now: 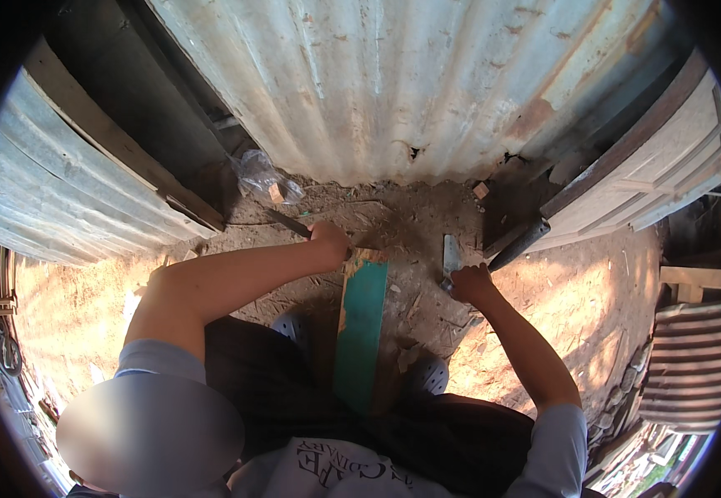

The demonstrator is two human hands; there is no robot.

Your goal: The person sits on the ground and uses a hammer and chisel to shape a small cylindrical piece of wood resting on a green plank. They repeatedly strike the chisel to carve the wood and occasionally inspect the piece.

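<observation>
My left hand is closed around a dark, narrow blade-like tool, which points away to the far left. Just beside that hand is the far end of a green-painted wooden board, with bare, chipped wood at its end and along its left edge. The board runs lengthwise between my legs, its near end hidden by dark clothing. To the right of the board, my right hand grips a hatchet-like tool near its head. Its flat grey blade points away from me, and its thick dark handle slants to the far right.
A rusty corrugated metal sheet stands ahead. More corrugated metal is at the left, and a pale panelled door at the right. A clear plastic bag lies on the dirt floor. My perforated clogs flank the board.
</observation>
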